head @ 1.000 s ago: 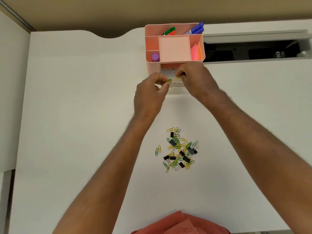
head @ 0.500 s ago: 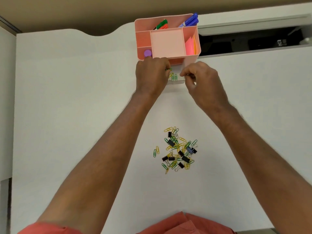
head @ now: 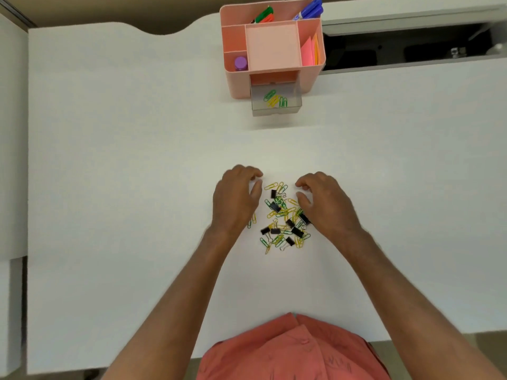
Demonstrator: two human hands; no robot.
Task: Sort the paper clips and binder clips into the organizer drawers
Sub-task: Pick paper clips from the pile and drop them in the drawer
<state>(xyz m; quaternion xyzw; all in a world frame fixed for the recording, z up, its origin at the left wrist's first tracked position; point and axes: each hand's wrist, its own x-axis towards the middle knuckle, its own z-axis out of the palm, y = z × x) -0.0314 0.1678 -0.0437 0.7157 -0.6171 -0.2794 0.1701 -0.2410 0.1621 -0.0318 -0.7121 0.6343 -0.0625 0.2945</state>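
A wide white desk [head: 123,160] fills the view, with a dark gap behind its far right edge. In the middle of the desk lies a mixed pile of clips [head: 284,218]: green and yellow paper clips tangled with several black binder clips [head: 275,207]. The left hand [head: 236,200] is just beside the pile on its left, and the right hand [head: 326,204] is on its right, covering a few clips at the edge. Both hands are loosely curled with thumb and fingers apart, and neither one holds a clip as far as I can see. Far from the pile, at the back of the desk, stands the pink organizer [head: 271,48] with markers, sticky notes and a purple cap in its top sections. Its clear lower drawer [head: 275,101] is pulled out and has only a few green and yellow paper clips [head: 274,99] inside. I judge the sorting is at an early stage and the step in hand is to pick again from the pile. The next move calls for a fine pinch on one clip, because the clips overlap and can lift together
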